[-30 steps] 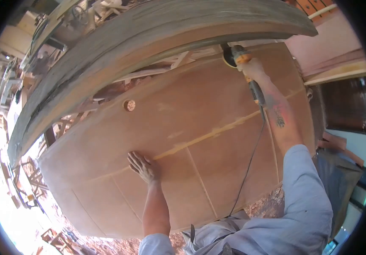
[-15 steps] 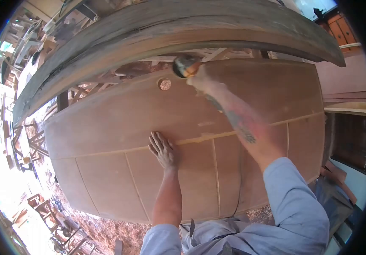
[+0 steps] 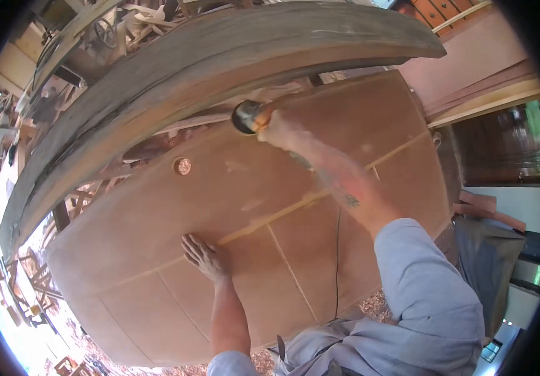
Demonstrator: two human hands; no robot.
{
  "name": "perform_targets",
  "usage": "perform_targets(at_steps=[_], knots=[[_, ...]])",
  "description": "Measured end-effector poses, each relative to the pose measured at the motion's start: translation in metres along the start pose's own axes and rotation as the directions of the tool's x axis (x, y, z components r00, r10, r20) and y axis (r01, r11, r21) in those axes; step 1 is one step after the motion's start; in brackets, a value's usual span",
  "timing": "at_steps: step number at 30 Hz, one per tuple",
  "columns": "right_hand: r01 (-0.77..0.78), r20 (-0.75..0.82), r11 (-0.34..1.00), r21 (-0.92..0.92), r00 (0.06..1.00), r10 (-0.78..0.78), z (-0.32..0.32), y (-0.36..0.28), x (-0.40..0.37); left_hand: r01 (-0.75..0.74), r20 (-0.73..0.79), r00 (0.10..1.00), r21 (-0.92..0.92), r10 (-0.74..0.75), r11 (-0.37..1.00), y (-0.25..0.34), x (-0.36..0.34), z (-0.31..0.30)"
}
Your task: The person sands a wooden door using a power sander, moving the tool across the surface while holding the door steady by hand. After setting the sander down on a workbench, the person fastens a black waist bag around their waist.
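Note:
A broad brown wooden panel (image 3: 220, 200) with pale seams lies below me. My left hand (image 3: 207, 257) rests on it with the fingers spread, just beside the long seam. At the panel's far edge, my right hand (image 3: 276, 128) is wrapped round an orange and black power tool (image 3: 248, 117), whose round dark head is at the edge. A round hole (image 3: 183, 166) shows to the left of the tool. A dark cord (image 3: 337, 263) runs across the near part of the panel.
A long curved grey timber (image 3: 176, 69) arches beyond the panel. Wood scraps and frames lie behind it and at the left. Planks (image 3: 489, 103) and a dark draped cover (image 3: 486, 263) stand at the right. Shavings cover the floor.
The view has shifted and tilted, so the panel and timber appear rotated. My right hand and the tool are now farther from the hole along the far edge. My left hand still lies on the panel.

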State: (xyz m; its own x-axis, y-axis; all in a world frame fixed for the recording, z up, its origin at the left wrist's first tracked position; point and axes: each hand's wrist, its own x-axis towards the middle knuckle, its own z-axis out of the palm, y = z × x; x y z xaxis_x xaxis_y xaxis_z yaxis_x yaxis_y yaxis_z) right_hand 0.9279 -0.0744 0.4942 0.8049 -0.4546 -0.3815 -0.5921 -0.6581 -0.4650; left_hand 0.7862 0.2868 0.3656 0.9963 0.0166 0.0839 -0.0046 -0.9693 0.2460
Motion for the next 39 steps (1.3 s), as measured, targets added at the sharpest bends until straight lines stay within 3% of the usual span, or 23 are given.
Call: perform_targets(at_steps=[2, 5, 7, 8, 10, 18, 23, 25, 27, 29, 30, 31, 33, 36, 39], knots=[[-0.130, 0.082, 0.989, 0.068, 0.989, 0.124, -0.036, 0.029, -0.001, -0.002, 0.013, 1.000, 0.009, 0.002, 1.000, 0.003, 0.000, -0.005], [-0.118, -0.031, 0.993, 0.032, 0.992, 0.119, -0.054, 0.096, 0.024, 0.006, 0.019, 1.000, 0.032, -0.007, 0.999, 0.003, 0.000, -0.003], [-0.067, -0.262, 0.998, 0.012, 0.963, 0.067, -0.066, 0.131, 0.034, 0.007, 0.015, 1.000, 0.050, -0.007, 0.999, 0.002, 0.000, -0.002], [-0.068, -0.264, 0.997, 0.020, 0.962, 0.071, -0.075, 0.144, 0.039, 0.005, 0.018, 1.000, 0.056, -0.006, 0.998, 0.002, 0.000, -0.002], [-0.256, -0.126, 0.964, 0.074, 0.956, 0.264, -0.101, 0.158, 0.039, 0.000, 0.024, 1.000, 0.066, -0.001, 0.998, 0.000, 0.000, -0.001], [-0.321, -0.227, 0.940, 0.113, 0.913, 0.339, -0.134, 0.226, 0.062, 0.008, 0.061, 0.998, 0.067, -0.012, 0.998, -0.009, 0.001, 0.003], [-0.241, -0.143, 0.970, -0.009, 0.961, 0.238, -0.100, 0.168, 0.046, 0.038, 0.077, 0.996, 0.069, -0.044, 0.997, -0.007, -0.001, 0.005], [-0.055, -0.197, 0.997, 0.056, 0.978, 0.065, -0.068, 0.135, 0.041, 0.049, 0.073, 0.996, 0.060, -0.053, 0.997, -0.010, 0.001, 0.007], [0.055, -0.138, 0.991, 0.119, 0.990, -0.038, -0.035, 0.104, 0.041, -0.013, 0.071, 0.997, 0.054, 0.009, 0.998, -0.014, 0.000, 0.007], [0.044, 0.034, 0.997, 0.071, 0.998, -0.046, 0.001, 0.065, 0.044, -0.006, 0.063, 0.998, 0.061, 0.002, 0.998, -0.009, 0.000, 0.004], [-0.009, 0.138, 0.999, 0.046, 0.990, 0.003, -0.024, 0.003, -0.006, -0.012, 0.056, 0.998, 0.066, 0.008, 0.998, -0.006, 0.000, 0.002], [0.121, 0.126, 0.989, 0.085, 0.983, -0.131, 0.010, 0.000, 0.005, -0.021, 0.056, 0.998, 0.058, 0.018, 0.998, -0.006, 0.001, 0.001], [0.240, 0.026, 0.971, 0.016, 0.970, -0.241, 0.046, -0.033, 0.000, 0.007, 0.048, 0.999, -0.016, -0.006, 1.000, -0.005, 0.002, -0.001], [0.185, 0.112, 0.983, -0.014, 0.977, -0.182, 0.044, -0.060, -0.007, -0.011, 0.018, 1.000, -0.016, 0.011, 1.000, -0.002, 0.002, -0.003], [0.148, 0.130, 0.989, -0.012, 0.981, -0.146, 0.023, -0.044, -0.006, -0.012, 0.005, 1.000, -0.018, 0.012, 1.000, -0.003, 0.000, 0.000]])
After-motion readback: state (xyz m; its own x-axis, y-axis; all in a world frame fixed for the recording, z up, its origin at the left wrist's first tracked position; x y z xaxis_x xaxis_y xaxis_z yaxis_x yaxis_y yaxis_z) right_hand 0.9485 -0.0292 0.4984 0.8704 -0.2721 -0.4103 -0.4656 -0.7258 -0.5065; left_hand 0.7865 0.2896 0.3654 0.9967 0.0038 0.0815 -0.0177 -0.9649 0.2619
